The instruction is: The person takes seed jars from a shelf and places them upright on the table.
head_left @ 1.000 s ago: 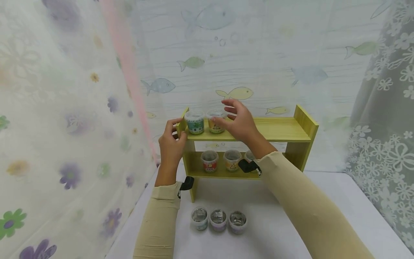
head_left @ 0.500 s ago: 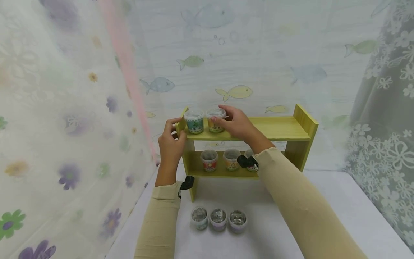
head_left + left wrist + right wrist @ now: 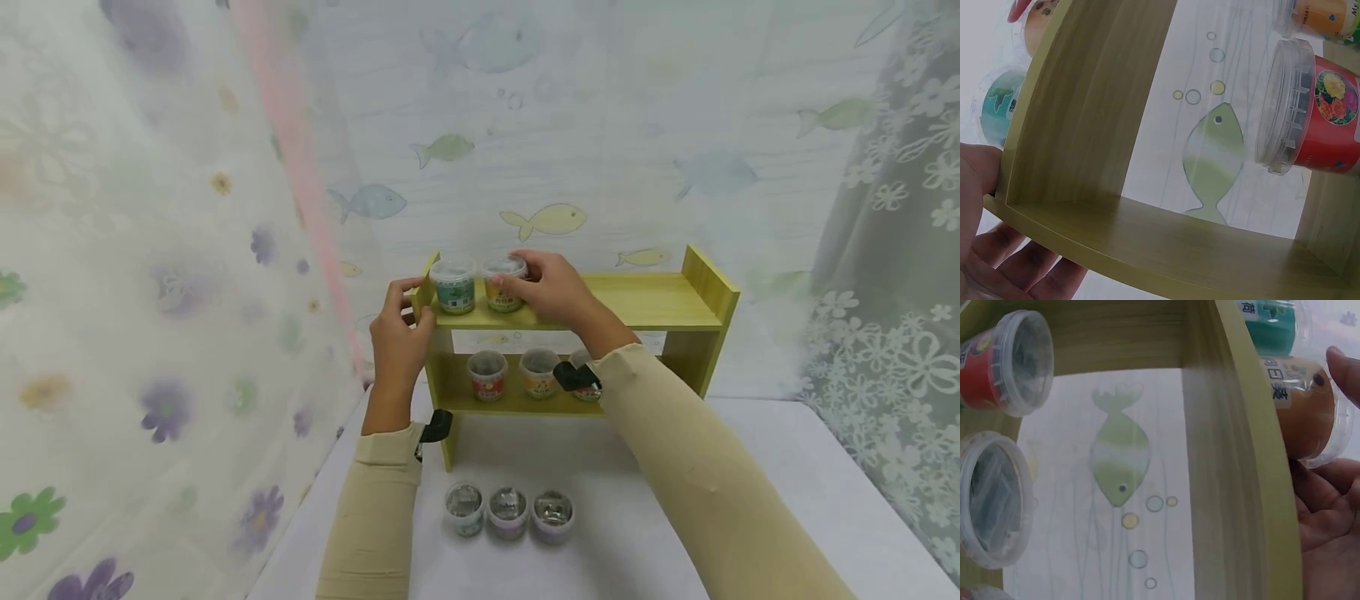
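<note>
On the top board of a small yellow wooden shelf (image 3: 645,302) stand a green-labelled plastic tub (image 3: 454,293) and, just right of it, an orange-yellow-labelled tub (image 3: 501,295), both with clear rims. My right hand (image 3: 557,290) holds the orange-yellow tub, thumb at its front and fingers around its right and far side. In the right wrist view that tub (image 3: 1304,409) sits between thumb and fingers. My left hand (image 3: 399,340) grips the shelf's left side panel (image 3: 422,293); in the left wrist view, the fingers (image 3: 1029,262) lie on the panel's outer side.
The lower board carries a red-labelled tub (image 3: 488,379), an orange one (image 3: 538,375) and another partly hidden by the right wrist. Three tubs with silvery tops (image 3: 507,512) stand in a row on the white table (image 3: 637,550) in front. A fish-patterned curtain (image 3: 637,125) hangs behind.
My right hand's raised fingers have come down and closed around the orange-yellow tub. The left hand stays on the side panel, and the tubs stand where they were.
</note>
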Action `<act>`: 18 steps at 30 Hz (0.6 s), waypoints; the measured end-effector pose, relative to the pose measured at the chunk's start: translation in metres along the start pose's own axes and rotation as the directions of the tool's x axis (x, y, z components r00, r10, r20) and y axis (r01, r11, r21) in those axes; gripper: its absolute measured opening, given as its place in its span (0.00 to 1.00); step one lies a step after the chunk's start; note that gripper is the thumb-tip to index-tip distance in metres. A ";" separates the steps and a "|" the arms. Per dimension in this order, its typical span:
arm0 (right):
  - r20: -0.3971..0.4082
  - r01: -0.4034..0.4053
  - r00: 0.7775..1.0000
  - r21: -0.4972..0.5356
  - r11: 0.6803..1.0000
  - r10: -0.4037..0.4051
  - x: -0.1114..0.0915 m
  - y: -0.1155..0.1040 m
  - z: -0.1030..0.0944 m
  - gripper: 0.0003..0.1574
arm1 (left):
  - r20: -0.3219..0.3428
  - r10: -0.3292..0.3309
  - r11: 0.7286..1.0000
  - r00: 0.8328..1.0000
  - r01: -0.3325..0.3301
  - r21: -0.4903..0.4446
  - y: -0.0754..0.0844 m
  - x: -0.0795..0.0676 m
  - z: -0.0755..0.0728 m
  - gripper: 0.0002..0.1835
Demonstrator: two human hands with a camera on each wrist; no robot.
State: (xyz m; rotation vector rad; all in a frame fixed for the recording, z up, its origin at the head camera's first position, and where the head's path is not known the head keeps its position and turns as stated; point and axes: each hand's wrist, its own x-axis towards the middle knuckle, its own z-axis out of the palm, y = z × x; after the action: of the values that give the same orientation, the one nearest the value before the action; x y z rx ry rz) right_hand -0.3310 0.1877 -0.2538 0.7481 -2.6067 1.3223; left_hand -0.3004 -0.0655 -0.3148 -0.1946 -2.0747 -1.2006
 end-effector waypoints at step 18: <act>-0.017 0.009 1.000 -0.107 0.994 -0.010 -0.020 -0.001 -0.013 0.50 | -0.010 -0.006 1.000 1.000 0.006 0.012 0.002 -0.001 -0.001 0.22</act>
State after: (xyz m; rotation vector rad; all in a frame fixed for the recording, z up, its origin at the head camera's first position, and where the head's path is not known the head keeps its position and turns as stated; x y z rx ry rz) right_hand -0.3149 0.2047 -0.2517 0.7274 -2.6319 1.1708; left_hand -0.2984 -0.0647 -0.3137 -0.1761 -2.0744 -1.1902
